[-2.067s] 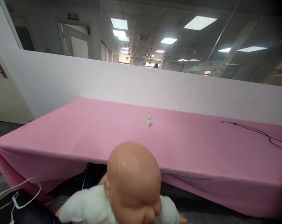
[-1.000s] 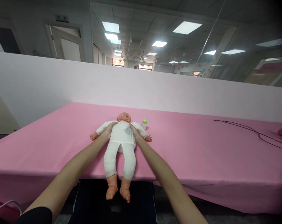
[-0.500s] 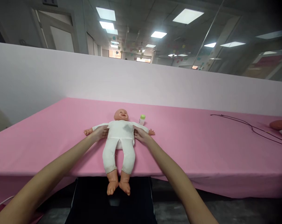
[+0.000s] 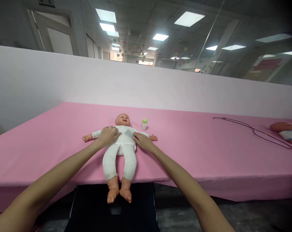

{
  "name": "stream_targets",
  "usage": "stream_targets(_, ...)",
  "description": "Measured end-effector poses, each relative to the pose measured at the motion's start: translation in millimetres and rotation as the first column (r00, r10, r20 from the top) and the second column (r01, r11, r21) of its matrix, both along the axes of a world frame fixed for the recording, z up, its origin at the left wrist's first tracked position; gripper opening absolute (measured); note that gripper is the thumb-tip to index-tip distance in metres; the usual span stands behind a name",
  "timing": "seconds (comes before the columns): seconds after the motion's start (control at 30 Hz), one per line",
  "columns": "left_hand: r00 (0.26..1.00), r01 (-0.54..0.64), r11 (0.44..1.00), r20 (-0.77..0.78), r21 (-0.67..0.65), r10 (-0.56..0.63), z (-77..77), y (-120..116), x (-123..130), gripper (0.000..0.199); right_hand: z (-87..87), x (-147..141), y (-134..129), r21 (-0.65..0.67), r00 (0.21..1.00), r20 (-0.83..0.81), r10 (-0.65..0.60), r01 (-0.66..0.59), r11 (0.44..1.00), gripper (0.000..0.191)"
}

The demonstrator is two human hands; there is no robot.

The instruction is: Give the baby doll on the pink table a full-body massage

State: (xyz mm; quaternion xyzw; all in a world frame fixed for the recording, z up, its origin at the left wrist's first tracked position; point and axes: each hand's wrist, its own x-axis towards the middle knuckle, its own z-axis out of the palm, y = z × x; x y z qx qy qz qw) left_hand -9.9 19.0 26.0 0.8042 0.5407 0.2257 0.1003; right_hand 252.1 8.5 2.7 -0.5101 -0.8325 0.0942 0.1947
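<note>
A baby doll (image 4: 123, 138) in a white suit lies on its back on the pink-covered table (image 4: 184, 145), its feet over the front edge. My left hand (image 4: 109, 135) rests on the doll's chest at the left side, fingers bent over the white cloth. At the right side of the chest, my right hand (image 4: 142, 140) touches the suit with its fingers stretched out. Neither hand visibly grips anything. Just behind the doll's arm on the right stands a small bottle (image 4: 144, 124) with a green lid.
A thin dark cord (image 4: 253, 129) lies looped on the right of the table. Beyond it, at the right edge, is a second doll (image 4: 281, 126). A white low wall (image 4: 148, 87) with glass above runs behind the table.
My left hand has moved from beside the doll's torso onto its chest. My right hand has shifted slightly up at the doll's side. The whole view has turned slightly to the right.
</note>
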Motion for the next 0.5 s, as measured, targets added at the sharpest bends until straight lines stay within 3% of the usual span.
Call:
stream_targets(0.07, 0.977, 0.091, 0.996, 0.193, 0.021, -0.093, 9.3, 7.6, 20.3, 0.027, 10.6, 5.6, 7.6, 0.015, 0.996, 0.049, -0.079, 0.078, 0.997, 0.036)
stream_targets(0.17, 0.779, 0.309, 0.945, 0.599, -0.112, -0.184, 21.8, 28.8, 65.9, 0.038, 32.0, 16.2, 26.6, 0.105, 0.963, 0.077, -0.258, 0.250, 0.963, 0.040)
stream_targets(0.23, 0.643, 0.371, 0.901, 0.762, -0.224, -0.075, 26.6, 48.5, 99.6, 0.051, 41.7, 24.4, 42.6, 0.184, 0.944, 0.044, -0.327, 0.315, 0.931, 0.038)
stream_targets(0.27, 0.555, 0.387, 0.871, 0.831, -0.302, 0.042, 27.4, 58.9, 115.3, 0.055, 43.7, 28.7, 50.9, 0.219, 0.941, 0.024, -0.336, 0.323, 0.921, 0.039)
stream_targets(0.37, 0.368, 0.399, 0.797, 0.876, -0.452, 0.313, 23.8, 87.7, 151.6, 0.068, 38.1, 40.5, 73.4, 0.275, 0.952, 0.024, -0.305, 0.287, 0.917, 0.050)
stream_targets(0.5, 0.354, 0.405, 0.795, 0.879, -0.453, 0.320, 9.9, 111.3, 174.0, 0.083, 15.0, 54.9, 92.0, 0.209, 0.961, 0.093, -0.259, 0.235, 0.949, 0.061)
